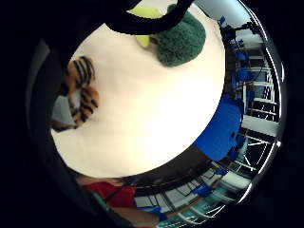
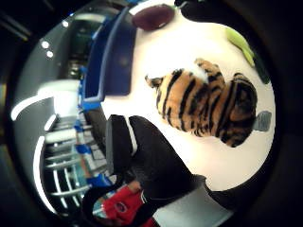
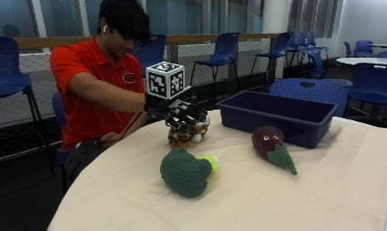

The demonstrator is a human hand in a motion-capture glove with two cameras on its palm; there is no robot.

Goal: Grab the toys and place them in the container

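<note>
On the cream-covered table (image 3: 257, 202), the gloved right hand (image 3: 181, 111) sits directly over the striped tiger toy (image 3: 186, 134), fingers spread and pointing down around its top; whether they actually pinch it cannot be told. The tiger stands on the cloth. From it, the green broccoli toy (image 3: 184, 172) lies toward 6 o'clock, the purple eggplant toy (image 3: 270, 144) toward 3 o'clock, and the blue container (image 3: 277, 118) toward 2 o'clock, behind the eggplant.
</note>
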